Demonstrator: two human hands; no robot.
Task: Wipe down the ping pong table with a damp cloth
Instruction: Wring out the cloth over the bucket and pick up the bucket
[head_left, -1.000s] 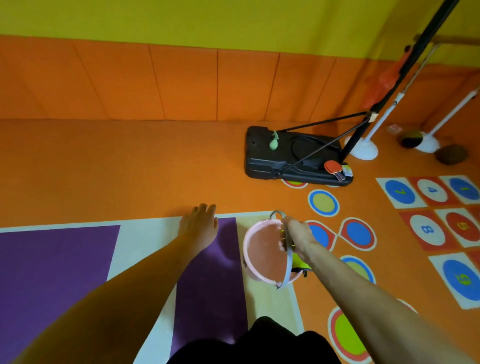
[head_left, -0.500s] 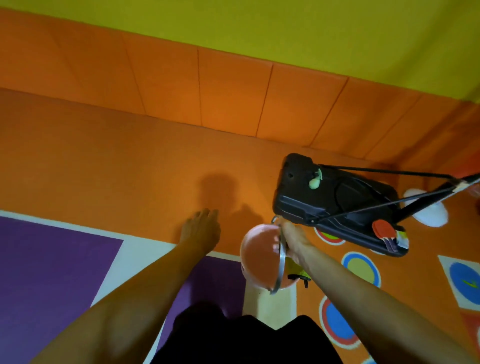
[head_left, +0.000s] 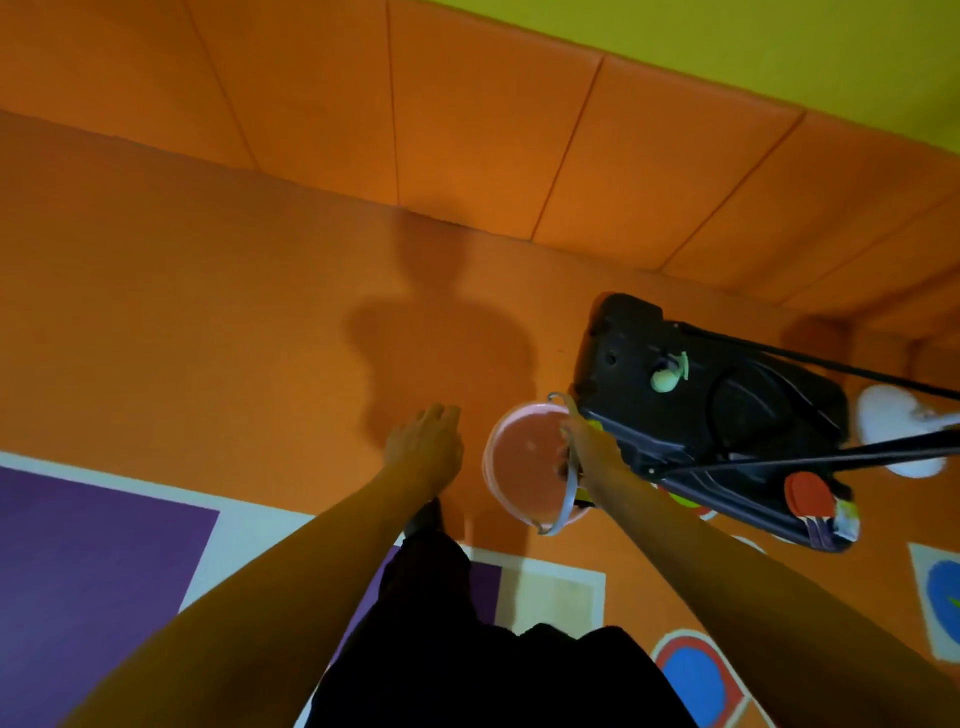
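Prep step: right hand grips pink bucket's handle over orange floor, left hand relaxed, holding nothing; ping pong table & cloth not visible, so next likely carrying bucket to them.

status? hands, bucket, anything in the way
Right hand grips the handle of the pink bucket. Left hand open, holding nothing. No cloth or table in view. Black stand base close by the bucket's right.
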